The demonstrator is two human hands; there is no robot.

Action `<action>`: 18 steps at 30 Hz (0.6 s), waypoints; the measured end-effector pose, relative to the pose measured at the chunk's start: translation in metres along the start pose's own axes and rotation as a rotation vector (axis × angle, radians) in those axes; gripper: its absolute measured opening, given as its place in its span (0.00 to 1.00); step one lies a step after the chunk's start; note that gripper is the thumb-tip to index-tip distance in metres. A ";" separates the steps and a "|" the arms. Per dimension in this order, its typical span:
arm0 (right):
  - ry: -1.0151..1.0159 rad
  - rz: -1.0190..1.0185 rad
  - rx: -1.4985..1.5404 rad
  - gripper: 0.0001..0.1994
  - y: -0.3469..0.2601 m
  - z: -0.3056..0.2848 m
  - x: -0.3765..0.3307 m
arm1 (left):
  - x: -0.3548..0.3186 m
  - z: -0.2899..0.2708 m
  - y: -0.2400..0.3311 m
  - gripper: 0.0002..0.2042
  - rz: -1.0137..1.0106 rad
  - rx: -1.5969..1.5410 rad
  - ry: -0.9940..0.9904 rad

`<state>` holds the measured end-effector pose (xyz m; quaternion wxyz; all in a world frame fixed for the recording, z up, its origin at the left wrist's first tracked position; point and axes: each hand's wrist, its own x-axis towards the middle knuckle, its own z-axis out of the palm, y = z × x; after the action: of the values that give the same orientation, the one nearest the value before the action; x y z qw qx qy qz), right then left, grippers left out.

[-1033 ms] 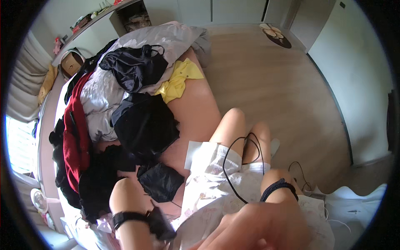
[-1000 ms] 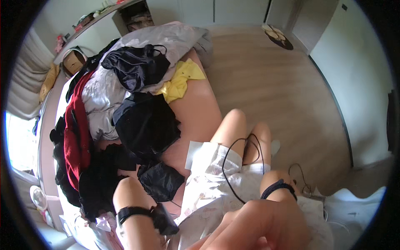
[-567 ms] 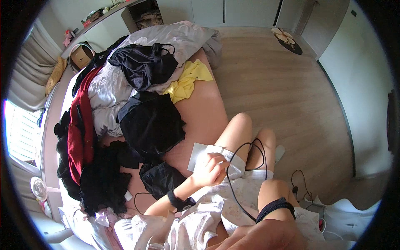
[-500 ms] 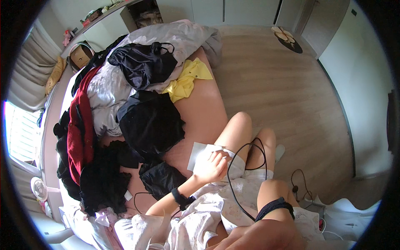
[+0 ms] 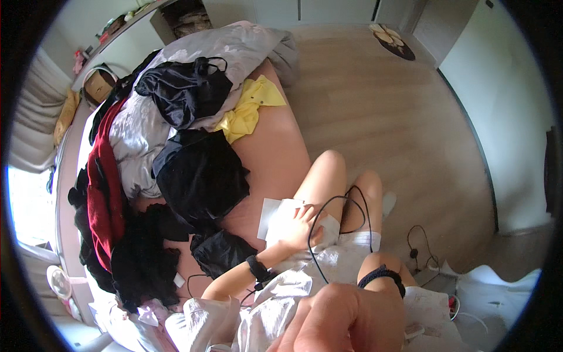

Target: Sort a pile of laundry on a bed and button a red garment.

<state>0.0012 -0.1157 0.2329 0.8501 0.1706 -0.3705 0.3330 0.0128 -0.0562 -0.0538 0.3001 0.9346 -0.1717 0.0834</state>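
Observation:
My left hand (image 5: 302,227) rests on the light shorts over my left thigh, its fingers spread and lying flat. A dark wristband (image 5: 257,267) circles that wrist. The edge of a flat white piece (image 5: 268,216) shows beside the thigh; I cannot tell what it is. A black cable (image 5: 311,240) loops across my lap, passing close to the left fingertips. My right hand (image 5: 328,320) is raised close to the camera at the lower edge, bent toward me, its fingers mostly hidden. A black braided band (image 5: 384,280) is around the right arm.
On the pink bed sheet (image 5: 274,170) lie black garments (image 5: 202,176), a dark red garment (image 5: 104,193), a yellow garment (image 5: 249,108) and a grey quilt (image 5: 234,44). A fan (image 5: 58,283) stands left. A thin cable (image 5: 421,249) and slippers (image 5: 392,36) are on the wooden floor.
The view has shifted slightly, moving most things left. My right hand shows more fully at the lower edge. My left hand stays on the thigh, with its fingers more spread.

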 end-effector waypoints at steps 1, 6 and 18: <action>-0.065 0.000 -0.054 0.28 -0.003 -0.004 0.003 | 0.001 -0.003 -0.004 0.20 0.001 -0.001 -0.015; -0.077 0.056 0.309 0.27 -0.010 0.016 0.005 | 0.001 -0.011 -0.017 0.14 -0.126 -0.417 -0.004; 0.326 0.262 -0.170 0.31 -0.027 0.031 0.002 | 0.003 -0.014 -0.024 0.11 -0.073 -0.462 0.039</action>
<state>0.0046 -0.1512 0.2539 0.8596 -0.0074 -0.2741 0.4313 0.0242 -0.0306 -0.0548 0.5121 0.8449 -0.1466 0.0488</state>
